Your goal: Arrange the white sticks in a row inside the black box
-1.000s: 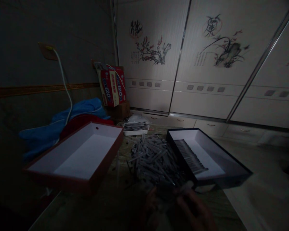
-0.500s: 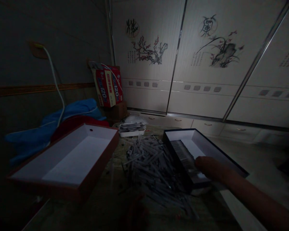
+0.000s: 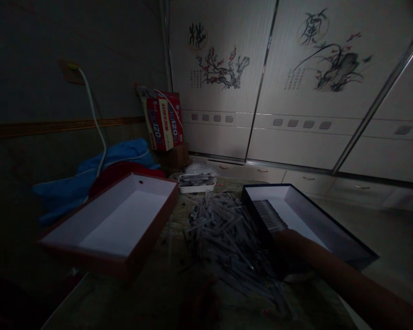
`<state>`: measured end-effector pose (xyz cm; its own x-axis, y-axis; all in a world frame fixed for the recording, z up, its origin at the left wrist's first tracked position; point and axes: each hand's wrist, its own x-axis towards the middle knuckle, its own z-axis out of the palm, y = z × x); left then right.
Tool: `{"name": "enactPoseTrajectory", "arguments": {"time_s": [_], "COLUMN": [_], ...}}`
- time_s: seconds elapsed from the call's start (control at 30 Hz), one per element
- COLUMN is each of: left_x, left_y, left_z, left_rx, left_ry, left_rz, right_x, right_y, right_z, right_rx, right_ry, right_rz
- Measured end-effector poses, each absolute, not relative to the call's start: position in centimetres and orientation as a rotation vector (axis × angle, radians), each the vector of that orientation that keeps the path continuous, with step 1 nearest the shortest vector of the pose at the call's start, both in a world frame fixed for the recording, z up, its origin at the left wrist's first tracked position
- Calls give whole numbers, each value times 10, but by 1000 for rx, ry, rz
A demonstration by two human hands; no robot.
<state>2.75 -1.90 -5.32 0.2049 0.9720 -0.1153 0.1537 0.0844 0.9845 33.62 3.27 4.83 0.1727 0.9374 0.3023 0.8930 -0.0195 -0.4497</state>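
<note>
A heap of slim, pale, see-through tubes (image 3: 227, 229), perhaps pen parts, lies on the table (image 3: 151, 293). To its right stands a dark-edged box (image 3: 316, 224) with a white inside, and a row of similar tubes (image 3: 268, 214) is lined up along its left wall. My right hand (image 3: 287, 240) is at that box's near left side, by the near end of the row; its fingers are lost in shadow. A dim reddish shape at the bottom middle seems to be my left hand (image 3: 204, 295), too dark to make out its fingers.
On the left is a reddish-brown box (image 3: 151, 233) with a white inside. Behind the heap sits a white tray (image 3: 197, 188) of tubes. Further back are blue cloth (image 3: 124, 153), a red carton (image 3: 163, 121) and sliding cupboard doors (image 3: 220, 133). The room is dim.
The view has swung slightly left, so everything appears shifted right. My right hand has come nearer to the box's left wall and lower, beside the row's near end.
</note>
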Motion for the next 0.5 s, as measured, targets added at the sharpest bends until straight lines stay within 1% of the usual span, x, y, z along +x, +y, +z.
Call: {"name": "enactPoseTrajectory", "arguments": {"time_s": [0.1,0.17,0.3,0.37,0.43,0.5], "left_x": [27,27,24,20,13,2], "left_y": [-19,-19,-23,-27,-28,-25], "left_z": [-55,-55,-55,-51,-41,-27], "left_rx": [1330,1318,1259,1249,1259,1297], "left_ry": [1137,1104,1070,1095,1221,1449], "left_rz": [951,979,994,955,884,788], "right_x": [340,349,362,354,331,295], "right_y": [32,34,36,27,11,-8], "right_z": [49,53,72,85,95,96], "right_rx": [-1894,-1919,-2072,-2080,-1998,-1855], "right_ry": [-2036,-2131,-2109,-2057,-1983,-1906], "right_rz": [328,348,174,84,24,33]}}
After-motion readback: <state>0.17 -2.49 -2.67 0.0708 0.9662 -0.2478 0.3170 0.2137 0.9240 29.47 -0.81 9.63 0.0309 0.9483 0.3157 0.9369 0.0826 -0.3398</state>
